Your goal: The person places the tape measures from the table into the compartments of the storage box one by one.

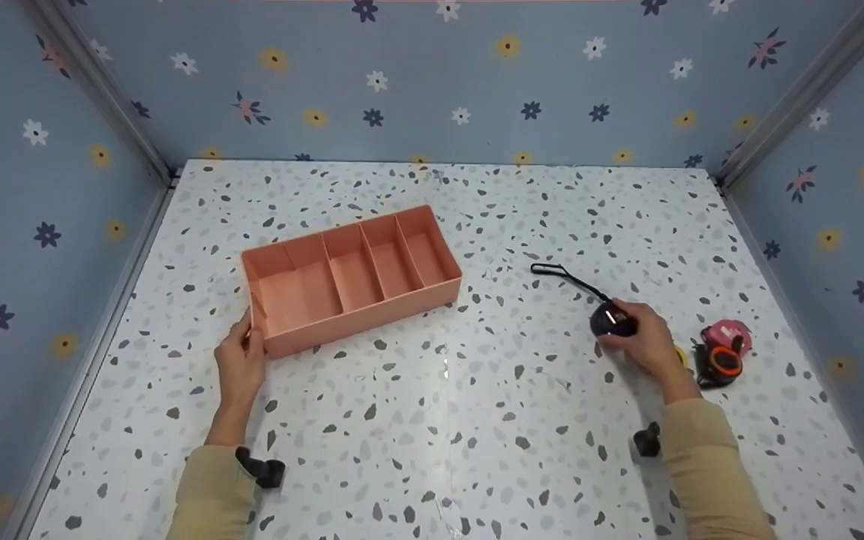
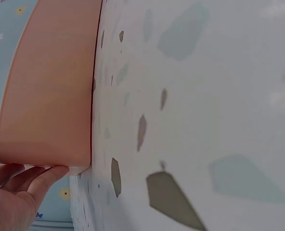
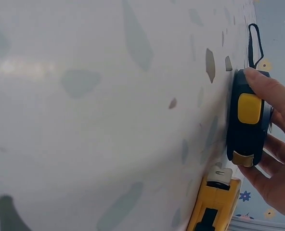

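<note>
At the left, my left hand [image 1: 241, 367] touches the short end of a pink divided organizer box [image 1: 361, 319]. In the left wrist view its thumb and fingers [image 2: 48, 180] lie against that end wall, close to the table. My right hand [image 1: 642, 341] grips a dark blue tape measure [image 1: 612, 321] between thumb and fingers. This tape measure has a yellow button, a metal hook at its lower end, and a black wrist strap [image 1: 571, 277] trailing away to the left. A yellow tape measure [image 3: 214, 202] lies beside it, mostly hidden by the right wrist in the head view.
Right of the right hand, a pink tape measure [image 1: 728, 335] lies against a black and orange tape measure [image 1: 721, 364]. The speckled white table [image 1: 432, 435] is bordered by flowered blue panels [image 1: 432, 82] at the back and both sides. The box's compartments hold nothing.
</note>
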Available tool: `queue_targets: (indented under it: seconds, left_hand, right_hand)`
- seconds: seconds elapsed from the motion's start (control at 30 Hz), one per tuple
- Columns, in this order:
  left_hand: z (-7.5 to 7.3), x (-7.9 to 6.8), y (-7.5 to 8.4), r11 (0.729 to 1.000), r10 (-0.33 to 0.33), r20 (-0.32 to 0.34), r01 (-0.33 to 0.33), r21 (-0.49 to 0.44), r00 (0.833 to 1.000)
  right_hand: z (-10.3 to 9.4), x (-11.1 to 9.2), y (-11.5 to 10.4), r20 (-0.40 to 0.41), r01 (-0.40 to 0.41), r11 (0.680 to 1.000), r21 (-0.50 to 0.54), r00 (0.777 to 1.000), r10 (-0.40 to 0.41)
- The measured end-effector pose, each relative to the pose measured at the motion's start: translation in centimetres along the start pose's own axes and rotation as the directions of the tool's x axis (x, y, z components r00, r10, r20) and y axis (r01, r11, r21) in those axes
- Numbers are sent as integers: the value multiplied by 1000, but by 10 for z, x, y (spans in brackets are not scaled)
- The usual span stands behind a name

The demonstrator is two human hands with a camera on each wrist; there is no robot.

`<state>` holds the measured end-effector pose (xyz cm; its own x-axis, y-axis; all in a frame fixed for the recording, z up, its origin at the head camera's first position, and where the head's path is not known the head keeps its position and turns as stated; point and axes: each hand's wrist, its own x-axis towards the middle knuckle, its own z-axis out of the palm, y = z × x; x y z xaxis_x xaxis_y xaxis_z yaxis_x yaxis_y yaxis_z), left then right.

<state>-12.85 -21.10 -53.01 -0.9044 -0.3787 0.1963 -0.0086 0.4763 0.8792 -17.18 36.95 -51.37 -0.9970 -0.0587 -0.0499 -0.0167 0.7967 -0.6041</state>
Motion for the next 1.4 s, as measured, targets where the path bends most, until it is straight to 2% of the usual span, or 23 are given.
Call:
queue_targets:
  seconds: [0.13,0.43,0.9,1.2,1.4]
  left_hand:
    - [3,0,1,1000,3,21,-3,2,1000]
    - [11,1,7,999,-48,87,47,9,995]
    - [23,-3,14,996,56,101,-48,-81,993]
    - [30,-3,18,997,25,178,-13,-70,984]
    - [33,-3,20,998,29,175,-17,-68,984]
  right_hand:
    - [0,0,0,-6,6,1000,2,1000,-6]
    - [-1,-1,-2,14,-18,1000,10,1000,18]
    - [-2,1,-3,26,-55,998,13,998,54]
    - [0,0,-1,-19,10,1000,8,1000,-10]
    - [-1,0,-1,-15,15,1000,16,1000,-15]
